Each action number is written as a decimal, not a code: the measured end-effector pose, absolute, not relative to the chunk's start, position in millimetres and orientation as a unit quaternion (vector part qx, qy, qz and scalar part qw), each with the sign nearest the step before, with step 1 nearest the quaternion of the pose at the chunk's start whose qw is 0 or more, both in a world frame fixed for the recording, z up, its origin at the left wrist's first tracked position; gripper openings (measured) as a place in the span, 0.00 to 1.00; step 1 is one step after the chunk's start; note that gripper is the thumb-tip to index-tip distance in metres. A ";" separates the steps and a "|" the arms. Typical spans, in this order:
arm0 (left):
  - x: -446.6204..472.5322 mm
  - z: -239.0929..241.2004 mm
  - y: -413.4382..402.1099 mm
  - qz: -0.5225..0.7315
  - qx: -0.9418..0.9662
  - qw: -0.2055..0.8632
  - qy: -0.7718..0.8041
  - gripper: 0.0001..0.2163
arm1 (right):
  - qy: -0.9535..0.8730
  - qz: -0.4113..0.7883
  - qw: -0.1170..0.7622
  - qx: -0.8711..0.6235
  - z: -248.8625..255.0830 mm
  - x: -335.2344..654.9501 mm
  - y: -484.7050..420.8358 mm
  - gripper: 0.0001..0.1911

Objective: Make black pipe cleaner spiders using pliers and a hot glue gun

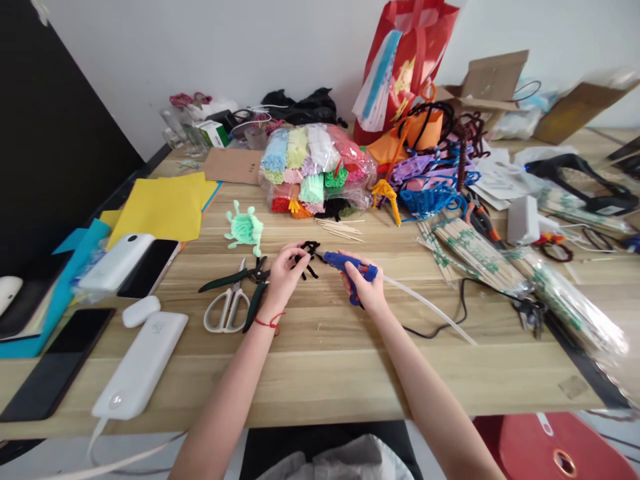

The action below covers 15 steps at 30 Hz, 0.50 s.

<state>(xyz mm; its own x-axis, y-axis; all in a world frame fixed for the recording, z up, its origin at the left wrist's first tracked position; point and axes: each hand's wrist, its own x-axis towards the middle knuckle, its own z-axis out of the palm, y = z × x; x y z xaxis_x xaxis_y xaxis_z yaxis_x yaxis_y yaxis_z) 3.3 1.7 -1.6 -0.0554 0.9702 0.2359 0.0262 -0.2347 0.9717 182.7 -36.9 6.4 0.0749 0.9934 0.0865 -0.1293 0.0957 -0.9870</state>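
My left hand (285, 272) pinches a small black pipe-cleaner figure (309, 257) just above the wooden table (325, 360). My right hand (366, 288) grips a blue glue gun (349, 265), whose nozzle points left at the black figure. A white glue stick (430, 308) sticks out of the gun's back toward the right. A black cord (453, 319) trails from the gun across the table. A mint-green pipe-cleaner figure (244, 229) lies a little beyond my left hand.
White-handled scissors (227, 308) and green-handled pliers (245, 280) lie left of my left hand. Power banks (143, 363), phones (57, 363) and yellow paper (160, 207) fill the left. A bag of coloured pipe cleaners (315, 167), a red bag (405, 60) and bundled sticks (475, 257) lie behind and right.
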 end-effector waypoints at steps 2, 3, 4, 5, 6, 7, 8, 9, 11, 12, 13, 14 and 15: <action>3.1 -1.5 1.6 0.565 0.547 0.415 0.457 0.05 | -0.473 0.489 0.569 -0.462 7.0 182.7 -37.1 0.25; 3.0 -1.5 1.6 0.564 0.548 0.414 0.458 0.05 | -0.475 0.488 0.568 -0.463 7.1 182.7 -37.1 0.25; 3.0 -1.5 1.5 0.564 0.549 0.413 0.459 0.06 | -0.477 0.487 0.566 -0.463 7.0 182.8 -37.2 0.24; 2.9 -1.5 1.4 0.563 0.550 0.412 0.460 0.06 | -0.480 0.486 0.565 -0.463 6.9 182.9 -37.2 0.24; 2.9 -1.6 1.4 0.563 0.550 0.411 0.460 0.06 | -0.482 0.485 0.564 -0.463 6.6 183.0 -37.1 0.24; 3.0 -1.7 1.5 0.563 0.549 0.412 0.460 0.06 | -0.484 0.485 0.563 -0.463 6.3 183.2 -37.1 0.23; 3.0 -1.9 1.6 0.564 0.547 0.413 0.460 0.06 | -0.486 0.484 0.561 -0.463 5.8 183.3 -37.0 0.23; 3.1 -2.1 1.9 0.567 0.543 0.416 0.459 0.06 | -0.490 0.482 0.559 -0.464 5.4 183.4 -37.0 0.23; 3.1 -2.7 2.9 0.573 0.528 0.429 0.456 0.07 | -0.504 0.469 0.552 -0.469 4.6 183.6 -37.1 0.22; 2.9 -3.0 3.5 0.577 0.518 0.437 0.456 0.07 | -0.516 0.454 0.548 -0.476 4.4 183.8 -37.4 0.21; 2.7 -3.5 4.2 0.580 0.506 0.446 0.457 0.08 | -0.533 0.429 0.545 -0.485 4.4 184.0 -37.7 0.20; 2.4 -3.9 4.8 0.583 0.494 0.454 0.457 0.08 | -0.554 0.396 0.540 -0.494 4.5 184.5 -38.0 0.19; 2.1 -4.4 5.5 0.587 0.482 0.462 0.457 0.09 | -0.580 0.358 0.531 -0.502 4.7 185.2 -38.3 0.18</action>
<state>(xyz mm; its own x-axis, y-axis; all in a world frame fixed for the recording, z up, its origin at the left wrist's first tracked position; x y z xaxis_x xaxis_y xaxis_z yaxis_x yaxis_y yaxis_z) 2.1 5.5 -4.4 -0.1081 0.9838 0.1432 -0.1018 -0.1542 0.9828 185.2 -38.3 4.7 0.0693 0.9641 0.2565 0.2024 0.2382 -0.9499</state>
